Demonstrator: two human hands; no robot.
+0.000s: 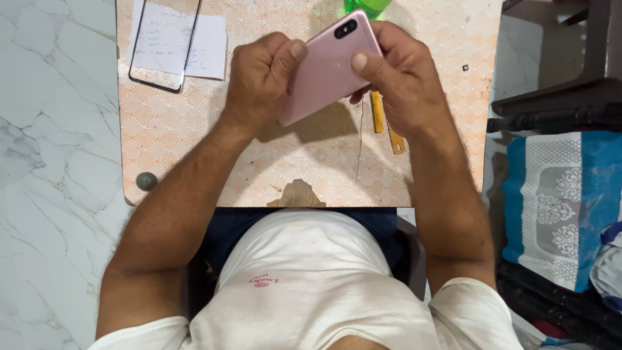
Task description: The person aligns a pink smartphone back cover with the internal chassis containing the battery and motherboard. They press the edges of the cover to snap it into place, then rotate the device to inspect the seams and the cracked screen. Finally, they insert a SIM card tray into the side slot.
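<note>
Clearly, both hands grip a pink phone (327, 65), back camera upward.

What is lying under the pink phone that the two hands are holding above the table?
Under the pink phone is its shadow on the patterned table. Two yellow strips lie partly under the right hand; their upper ends are hidden. The left hand grips the other edge.

A single head-worn camera looks steeply down from close above, over the person's own chest and forearms, onto the patterned bench (194, 129); marble floor (52, 162) fills the left edge, furniture the right.
</note>
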